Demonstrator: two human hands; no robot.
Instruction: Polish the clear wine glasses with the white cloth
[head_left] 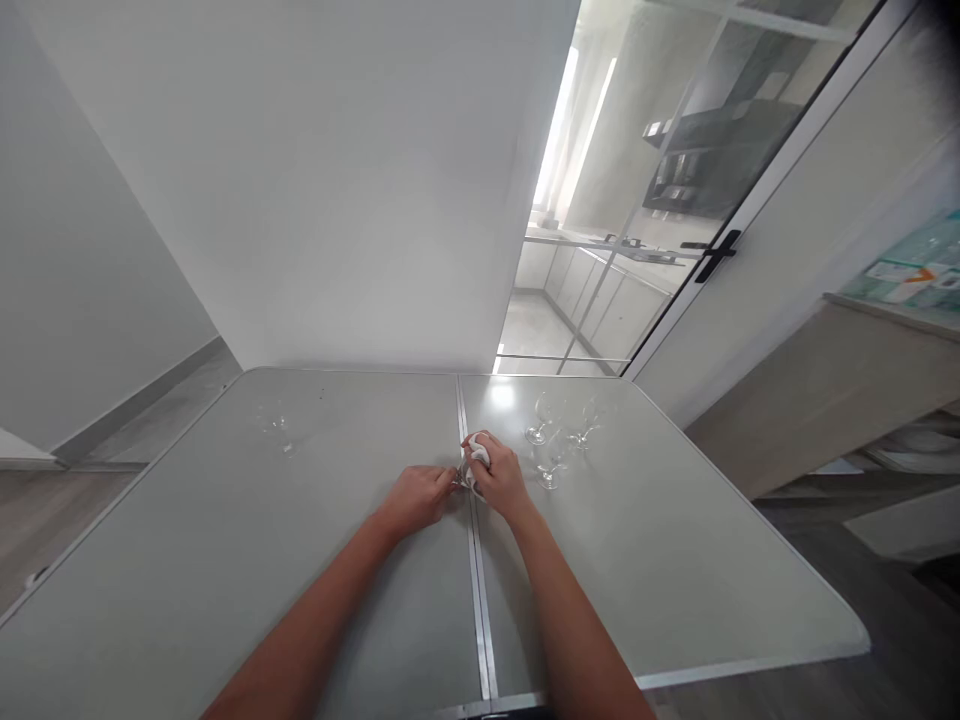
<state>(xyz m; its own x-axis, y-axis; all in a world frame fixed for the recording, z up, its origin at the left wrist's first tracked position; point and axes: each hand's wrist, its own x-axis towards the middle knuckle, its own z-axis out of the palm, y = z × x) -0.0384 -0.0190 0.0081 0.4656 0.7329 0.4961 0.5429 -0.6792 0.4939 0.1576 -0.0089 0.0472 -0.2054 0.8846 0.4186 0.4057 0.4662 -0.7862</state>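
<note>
My left hand (pixel 420 495) is closed around the stem or foot end of a clear stemmed glass (pixel 459 479), held above the middle seam of the table. My right hand (pixel 501 478) grips a white cloth (pixel 478 452) and presses it at the bowl end of that glass. Fingers and cloth hide most of the bowl. To the right of my hands, three clear stemmed glasses stand upright: a near one (pixel 549 478), one behind it (pixel 536 434) and one farther right (pixel 581 439). More clear glassware (pixel 283 432) is faintly visible on the left half; its exact form is hard to tell.
The pale table (pixel 360 420) has a metal seam (pixel 480 620) down its middle and a metal edge. Its far side meets a white wall (pixel 337 200). Behind at the right is a glass-paned door (pixel 615 230), and a shelf (pixel 892 312) with packed bottles stands beyond.
</note>
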